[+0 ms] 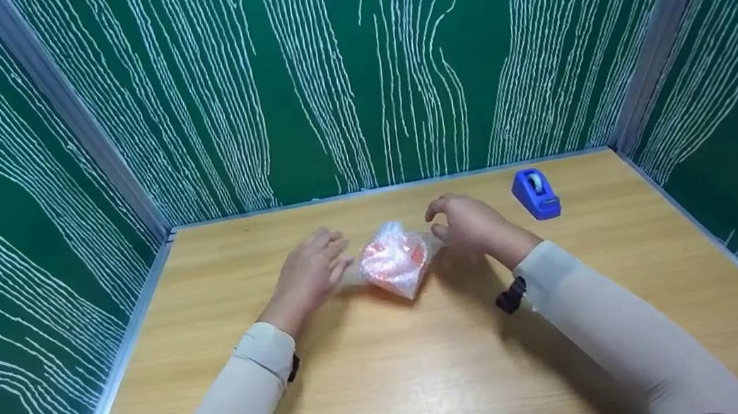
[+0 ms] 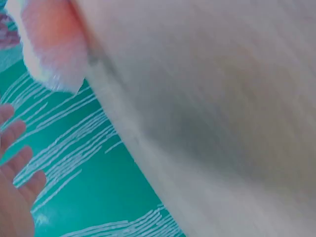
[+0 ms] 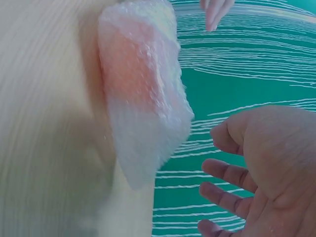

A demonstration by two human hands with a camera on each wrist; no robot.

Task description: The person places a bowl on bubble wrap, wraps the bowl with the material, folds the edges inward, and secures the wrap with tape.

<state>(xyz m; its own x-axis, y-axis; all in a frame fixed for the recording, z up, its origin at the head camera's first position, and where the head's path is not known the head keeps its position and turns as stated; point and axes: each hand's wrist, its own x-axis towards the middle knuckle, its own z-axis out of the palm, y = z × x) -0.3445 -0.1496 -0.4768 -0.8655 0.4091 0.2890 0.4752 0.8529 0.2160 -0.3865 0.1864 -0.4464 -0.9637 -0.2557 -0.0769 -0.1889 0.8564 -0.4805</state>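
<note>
A bubble-wrapped bundle with something orange-red showing through lies on the wooden table. My left hand hovers at its left side, fingers loosely spread and holding nothing. On the other side, my right hand is held over the bundle's right end, its fingers bent a little and apart from the wrap. The right wrist view shows the wrapped bundle beside the right hand, with a gap between them. In the left wrist view, the bundle appears at the top left, above the left hand's fingers.
A blue tape dispenser stands at the back right of the wooden table. Green panels with white wavy lines enclose the table at the back and both sides, joined by grey corner posts.
</note>
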